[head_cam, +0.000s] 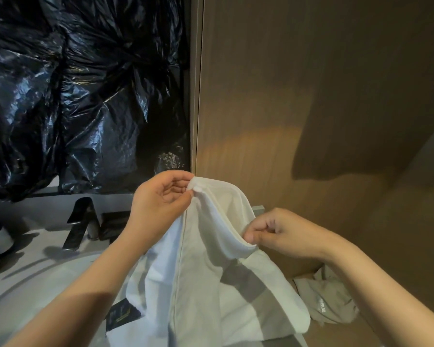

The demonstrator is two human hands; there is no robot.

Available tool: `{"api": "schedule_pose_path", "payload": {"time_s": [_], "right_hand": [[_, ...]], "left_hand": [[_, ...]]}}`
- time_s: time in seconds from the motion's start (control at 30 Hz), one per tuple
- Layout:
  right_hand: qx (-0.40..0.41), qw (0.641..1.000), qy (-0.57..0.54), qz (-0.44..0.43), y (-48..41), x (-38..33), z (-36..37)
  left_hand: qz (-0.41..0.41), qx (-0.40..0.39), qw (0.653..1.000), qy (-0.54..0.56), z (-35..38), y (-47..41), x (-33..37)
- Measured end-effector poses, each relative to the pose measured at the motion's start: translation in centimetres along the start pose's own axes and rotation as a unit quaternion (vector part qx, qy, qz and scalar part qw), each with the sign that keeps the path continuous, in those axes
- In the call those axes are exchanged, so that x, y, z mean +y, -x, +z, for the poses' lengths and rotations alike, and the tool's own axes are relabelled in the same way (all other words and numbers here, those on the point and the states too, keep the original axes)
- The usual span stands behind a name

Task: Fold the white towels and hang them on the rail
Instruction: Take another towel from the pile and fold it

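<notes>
Towel (206, 284) hangs in front of the person, over the counter (35, 249). Step: aligning edges for a fold. Left hand (161, 199) pinches the top corner; right hand (276, 234) pinches the hem. Next: bring corners together. No rail is in view.

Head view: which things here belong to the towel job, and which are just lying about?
Job:
white towel
left hand and right hand, each pinching the towel's edge

Lying about:
black plastic
beige cloth
dark items at the left
</notes>
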State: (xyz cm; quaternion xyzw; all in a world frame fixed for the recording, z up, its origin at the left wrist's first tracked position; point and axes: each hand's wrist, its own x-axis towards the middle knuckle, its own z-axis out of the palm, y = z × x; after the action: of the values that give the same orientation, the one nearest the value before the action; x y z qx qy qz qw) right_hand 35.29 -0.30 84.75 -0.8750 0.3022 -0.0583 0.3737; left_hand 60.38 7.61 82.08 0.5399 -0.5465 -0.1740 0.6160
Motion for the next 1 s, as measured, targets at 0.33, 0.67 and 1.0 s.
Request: {"api": "schedule_pose_path", "payload": {"time_s": [0.33, 0.67, 1.0], "right_hand": [[0.064, 0.987, 0.147, -0.026, 0.4, -0.7, 0.7], [0.107, 0.959, 0.254, -0.058, 2.1, -0.7, -1.0], [0.088, 0.896, 0.421, -0.112, 0.4, -1.0, -0.9]], "left_hand": [[-0.014, 0.01, 1.0, -0.016, 0.1, 0.1, 0.2], [-0.058, 0.035, 0.997, 0.023, 0.0, -0.7, 0.3], [-0.041, -0.001, 0.999, -0.001, 0.2, -1.1, 1.2]]}}
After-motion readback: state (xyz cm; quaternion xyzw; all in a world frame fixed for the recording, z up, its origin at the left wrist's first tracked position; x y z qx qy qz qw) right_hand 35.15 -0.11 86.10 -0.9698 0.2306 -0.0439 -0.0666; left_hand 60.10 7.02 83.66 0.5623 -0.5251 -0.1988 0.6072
